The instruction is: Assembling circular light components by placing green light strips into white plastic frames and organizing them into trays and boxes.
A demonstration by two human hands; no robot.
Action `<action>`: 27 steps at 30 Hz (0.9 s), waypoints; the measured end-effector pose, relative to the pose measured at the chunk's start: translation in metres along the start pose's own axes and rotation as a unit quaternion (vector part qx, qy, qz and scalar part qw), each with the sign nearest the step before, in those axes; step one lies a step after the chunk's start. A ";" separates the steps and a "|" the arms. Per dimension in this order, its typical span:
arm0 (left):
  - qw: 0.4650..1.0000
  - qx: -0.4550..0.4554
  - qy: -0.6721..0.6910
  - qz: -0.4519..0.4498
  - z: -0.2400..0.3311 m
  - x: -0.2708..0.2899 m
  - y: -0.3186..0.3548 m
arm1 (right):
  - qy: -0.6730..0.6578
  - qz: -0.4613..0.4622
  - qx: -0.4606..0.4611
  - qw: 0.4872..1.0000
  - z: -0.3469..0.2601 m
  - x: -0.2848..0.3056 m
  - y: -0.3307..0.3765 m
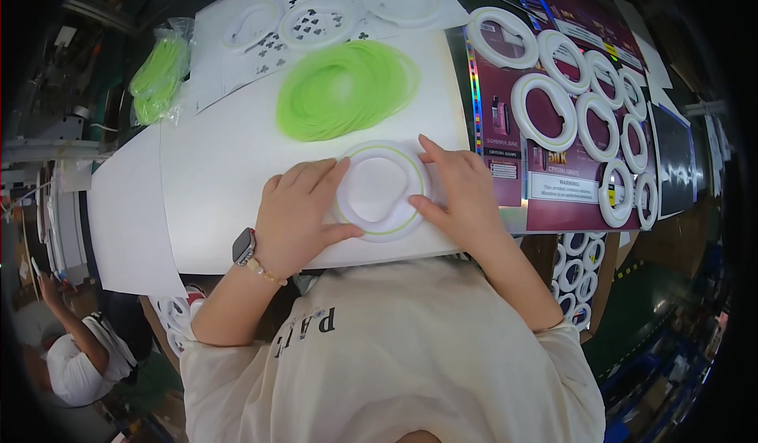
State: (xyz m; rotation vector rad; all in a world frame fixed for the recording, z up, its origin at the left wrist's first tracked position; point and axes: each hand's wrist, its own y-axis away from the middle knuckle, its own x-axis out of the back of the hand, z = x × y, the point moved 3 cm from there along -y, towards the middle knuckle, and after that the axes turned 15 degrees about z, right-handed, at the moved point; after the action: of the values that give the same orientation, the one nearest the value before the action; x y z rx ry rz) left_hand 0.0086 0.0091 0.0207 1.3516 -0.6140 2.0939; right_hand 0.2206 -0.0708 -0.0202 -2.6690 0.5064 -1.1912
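Ring [418, 176], white with a thin green line round its face, lay flat on white paper [221, 190] near the front edge of the table [461, 56], between my two hands. My left hand [302, 202] was unclenched, its fingers against the ring's left rim and its thumb at the lower left. My right hand [464, 189] was spread too, its thumb tip on the ring's right side and its fingers by the upper right. Just beyond the ring, a loose heap of bright green loops [347, 89] rested on the paper, and a clear bag of green loops [158, 80] sat by the table's far left corner. Toward the far edge, pale rings [351, 18] lay on a club-patterned sheet [270, 60]. Over the table's right side, a purple printed sheet [553, 215] carried a cluster of white rings [521, 111]. I wore a watch [244, 245] and a beaded bracelet [264, 272] on my left wrist.
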 end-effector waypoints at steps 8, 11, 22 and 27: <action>0.982 0.100 0.155 0.043 -0.028 -0.015 0.003 | -0.001 -0.018 0.011 1.000 -0.002 -0.002 0.000; 0.957 0.177 0.222 0.068 -0.030 -0.024 0.005 | -0.001 -0.015 0.018 1.000 -0.002 -0.004 0.003; 0.866 0.297 0.385 0.116 -0.021 -0.017 0.020 | 0.061 0.067 0.060 0.994 -0.015 -0.007 0.011; 0.775 0.361 0.519 -0.014 -0.051 0.001 0.021 | -0.003 0.108 0.060 0.992 -0.021 0.002 -0.003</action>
State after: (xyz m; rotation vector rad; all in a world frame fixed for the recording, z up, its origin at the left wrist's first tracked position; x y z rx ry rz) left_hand -0.0393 0.0264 0.0004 0.2576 0.7362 2.6938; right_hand 0.2069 -0.0687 -0.0039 -2.4449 0.6797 -1.1152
